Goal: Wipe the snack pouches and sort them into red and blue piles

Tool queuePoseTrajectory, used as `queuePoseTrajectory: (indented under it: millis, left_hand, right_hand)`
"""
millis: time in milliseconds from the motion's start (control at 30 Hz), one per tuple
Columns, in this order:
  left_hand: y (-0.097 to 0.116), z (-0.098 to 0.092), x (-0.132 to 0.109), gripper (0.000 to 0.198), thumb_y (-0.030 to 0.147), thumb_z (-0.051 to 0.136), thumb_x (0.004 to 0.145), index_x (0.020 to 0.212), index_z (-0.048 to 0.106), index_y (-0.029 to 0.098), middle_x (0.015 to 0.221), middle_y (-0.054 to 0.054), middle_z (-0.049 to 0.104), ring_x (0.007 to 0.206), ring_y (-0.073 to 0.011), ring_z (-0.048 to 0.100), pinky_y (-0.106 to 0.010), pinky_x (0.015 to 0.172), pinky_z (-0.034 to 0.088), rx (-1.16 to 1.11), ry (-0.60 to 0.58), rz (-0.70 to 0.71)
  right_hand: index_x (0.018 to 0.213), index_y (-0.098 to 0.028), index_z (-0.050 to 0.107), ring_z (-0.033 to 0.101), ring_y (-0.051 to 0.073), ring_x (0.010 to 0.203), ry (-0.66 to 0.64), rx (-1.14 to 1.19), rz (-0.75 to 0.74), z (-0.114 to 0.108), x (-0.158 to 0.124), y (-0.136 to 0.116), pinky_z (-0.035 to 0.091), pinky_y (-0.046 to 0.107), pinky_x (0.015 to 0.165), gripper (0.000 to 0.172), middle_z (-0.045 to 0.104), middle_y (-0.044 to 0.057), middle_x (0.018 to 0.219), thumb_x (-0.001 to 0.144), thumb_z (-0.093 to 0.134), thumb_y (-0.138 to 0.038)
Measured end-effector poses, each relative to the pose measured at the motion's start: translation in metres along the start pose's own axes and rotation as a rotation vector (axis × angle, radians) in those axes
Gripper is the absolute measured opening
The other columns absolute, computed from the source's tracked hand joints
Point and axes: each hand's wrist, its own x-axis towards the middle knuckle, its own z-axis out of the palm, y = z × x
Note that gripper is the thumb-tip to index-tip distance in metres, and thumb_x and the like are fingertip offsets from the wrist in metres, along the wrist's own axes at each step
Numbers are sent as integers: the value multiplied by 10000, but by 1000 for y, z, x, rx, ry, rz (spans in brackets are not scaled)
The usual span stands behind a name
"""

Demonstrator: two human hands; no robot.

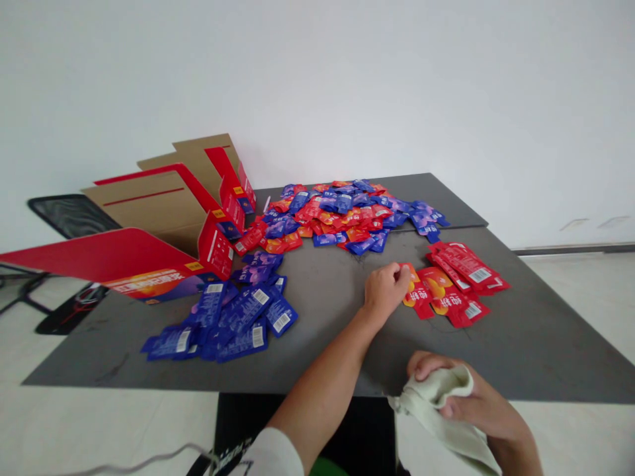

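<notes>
My left hand point(385, 288) reaches out over the dark grey table point(337, 330), its fingers closed on a red packet point(413, 285) at the left edge of the red packet pile point(459, 284). My right hand point(464, 395) rests at the table's near edge, closed around a pale green cloth point(441, 413). A pile of blue packets point(228, 317) lies to the left. A mixed heap of red and blue packets point(342, 215) sits at the far side of the table.
Open red and brown cardboard boxes point(163, 225) lie on their sides at the table's left. A black chair point(69, 218) stands behind them. A white wall runs along the back. A grey cable point(149, 463) hangs at the lower left.
</notes>
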Motion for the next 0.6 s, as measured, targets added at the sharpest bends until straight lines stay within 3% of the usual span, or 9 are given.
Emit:
queuePoseTrajectory:
  millis: [133,267,400,600]
  left_hand:
    - [-4,-12,10,345,410,431,1124,923,647,229,945,-67,729,963,-209,670,-284,881,460,21,78,-19]
    - [-17,-30,29,212,355,573,1073,1210,629,203,1260,-126,654,1220,-262,577,-359,1056,435,267,194,-72]
    - [-37,-44,42,255,332,698,1009,1237,661,226,1348,-123,604,1301,-302,514,-404,1073,440,386,139,-34]
    - [-50,-48,52,278,287,689,1020,1285,690,204,1329,-118,616,1278,-287,520,-395,1114,434,480,77,62]
  right_hand:
    - [1051,-257,785,616,230,872,-4,13,-8,0,1,0,472,345,750,442,667,87,1063,732,908,-537]
    - [1080,-271,777,621,230,897,-7,48,-20,0,1,2,478,345,771,446,660,75,1081,739,906,-528]
    - [1079,-263,763,612,214,870,-1,78,3,0,1,4,474,331,750,467,650,68,1073,730,912,-535]
    - [1106,-258,759,612,205,872,-24,99,-10,-2,2,7,471,323,761,474,647,63,1082,742,910,-522]
